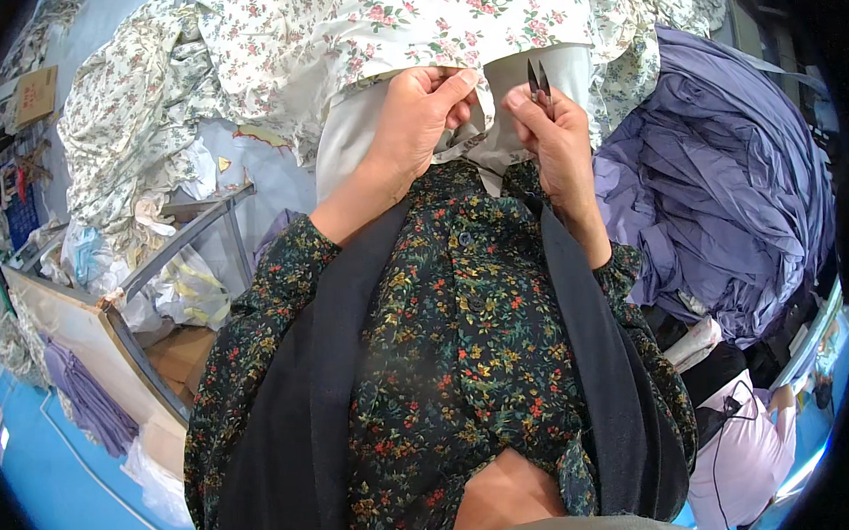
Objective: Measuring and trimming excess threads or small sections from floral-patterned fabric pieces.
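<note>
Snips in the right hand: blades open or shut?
Slightly open. The snips in the right hand show two dark blade tips standing apart, with a narrow gap between them.

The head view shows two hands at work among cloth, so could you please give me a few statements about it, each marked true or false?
1. The right hand holds small scissors. True.
2. The small scissors are fully closed. False: they are parted at the tips.
3. The left hand is at the near edge of the white floral cloth. True.
4. The left hand and right hand are crossed. False: they are side by side, with a gap between them.
5. The purple cloth is on the person's right. True.
6. The purple cloth is spread smooth. False: it is bunched in folds.
</note>
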A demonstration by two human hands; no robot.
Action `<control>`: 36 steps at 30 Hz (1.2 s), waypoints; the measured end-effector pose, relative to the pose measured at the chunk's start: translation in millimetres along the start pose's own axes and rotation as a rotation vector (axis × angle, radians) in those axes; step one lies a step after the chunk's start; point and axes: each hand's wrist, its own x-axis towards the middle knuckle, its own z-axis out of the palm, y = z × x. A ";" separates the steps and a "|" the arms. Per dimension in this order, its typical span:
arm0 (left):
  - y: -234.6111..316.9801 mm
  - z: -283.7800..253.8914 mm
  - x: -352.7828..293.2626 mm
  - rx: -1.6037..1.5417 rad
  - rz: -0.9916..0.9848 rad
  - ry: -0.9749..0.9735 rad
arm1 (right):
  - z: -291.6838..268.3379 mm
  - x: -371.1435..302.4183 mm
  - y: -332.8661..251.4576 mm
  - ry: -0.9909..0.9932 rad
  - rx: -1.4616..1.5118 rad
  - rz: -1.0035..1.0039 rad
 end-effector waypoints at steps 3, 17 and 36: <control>-4.3 -1.0 2.1 -0.018 0.005 0.019 | 12.1 1.2 -2.3 -0.080 -0.056 0.010; 22.4 -24.3 30.5 1.392 1.059 0.227 | -8.0 30.1 -14.6 -0.477 0.372 0.073; 41.7 -33.0 44.6 0.441 0.182 -0.003 | 31.7 47.8 -10.6 0.221 -0.938 -0.833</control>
